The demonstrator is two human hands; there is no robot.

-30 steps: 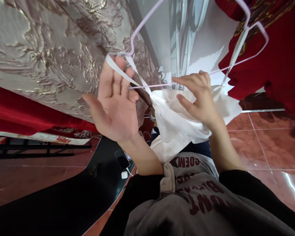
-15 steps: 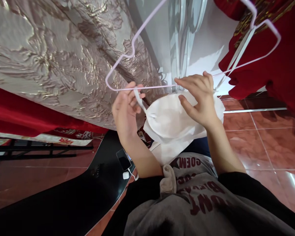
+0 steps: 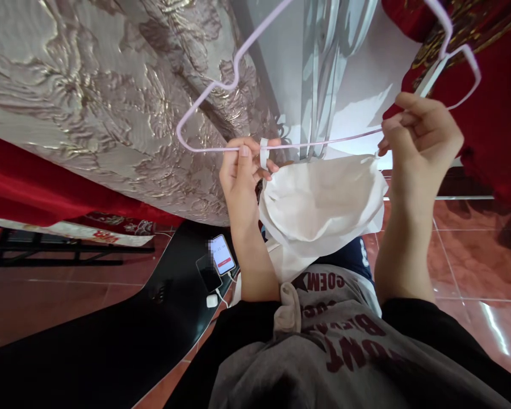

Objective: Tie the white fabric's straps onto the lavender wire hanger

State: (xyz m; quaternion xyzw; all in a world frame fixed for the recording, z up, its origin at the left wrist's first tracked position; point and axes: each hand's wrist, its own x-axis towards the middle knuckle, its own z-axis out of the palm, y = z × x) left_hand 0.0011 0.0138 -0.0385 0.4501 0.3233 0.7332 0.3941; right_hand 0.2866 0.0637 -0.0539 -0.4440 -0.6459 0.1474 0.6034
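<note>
A lilac clothes hanger [image 3: 205,104] spans the upper middle of the view. My left hand [image 3: 244,176] pinches its lower bar near the left corner, and a white strap [image 3: 264,153] loops over the bar at those fingers. Below the bar hangs a white cloth piece with straps [image 3: 323,193], its upper opening facing me; I cannot tell its exact kind. On the other side my right hand [image 3: 423,133] has its fingers closed on the second white strap [image 3: 429,76], which runs up to the hanger's right notch. The fingers cover part of strap and bar.
A shiny embossed curtain [image 3: 111,102] fills the left, with red fabric [image 3: 494,102] at right. Two phones [image 3: 222,254] and a white charger-like block [image 3: 212,300] lie on a black bench [image 3: 111,335]. The floor has red tiles [image 3: 472,238].
My right hand has moved right and closed on the right strap. My left hand has shifted right along the bar, with the left strap now looped over it. A second phone shows more fully.
</note>
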